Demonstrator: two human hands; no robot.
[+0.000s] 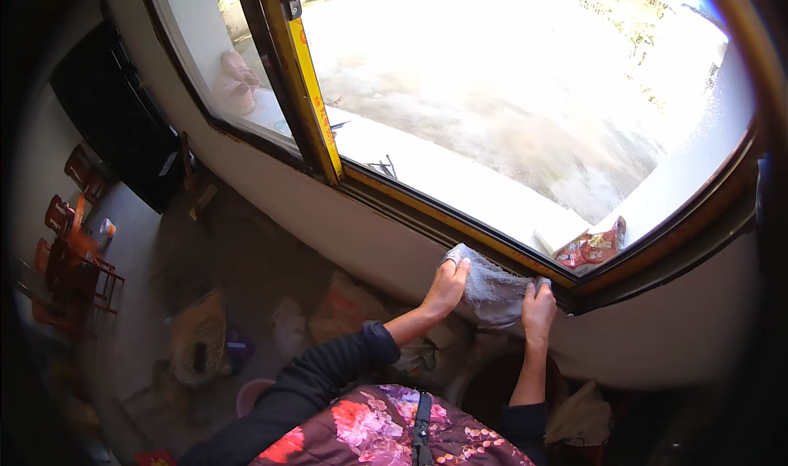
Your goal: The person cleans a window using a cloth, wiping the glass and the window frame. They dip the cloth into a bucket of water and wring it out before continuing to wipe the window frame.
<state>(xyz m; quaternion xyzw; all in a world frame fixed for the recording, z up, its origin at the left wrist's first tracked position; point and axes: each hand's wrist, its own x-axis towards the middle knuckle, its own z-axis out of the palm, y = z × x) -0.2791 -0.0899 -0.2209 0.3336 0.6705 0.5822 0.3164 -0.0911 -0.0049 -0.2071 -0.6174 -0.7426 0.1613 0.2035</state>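
A grey, fuzzy cloth (490,293) is stretched between my two hands at the lower rail of the window frame (425,212). My left hand (447,286) grips its left end, thumb on top. At the other end, my right hand (539,309) pinches the cloth near the frame's lower right corner. The middle of the cloth sags between the hands, over the inner edge of the sill. My fingertips are partly hidden in its folds. Yellow tape (316,104) bearing writing runs up the sash's upright, left of the large pane.
Beyond the glass, a red printed packet (594,244) lies on the outer ledge, and pink shoes (237,83) stand farther left. Below me are a pink basin (253,395) and a large dark round container (511,383). Wooden chairs (58,216) stand at far left.
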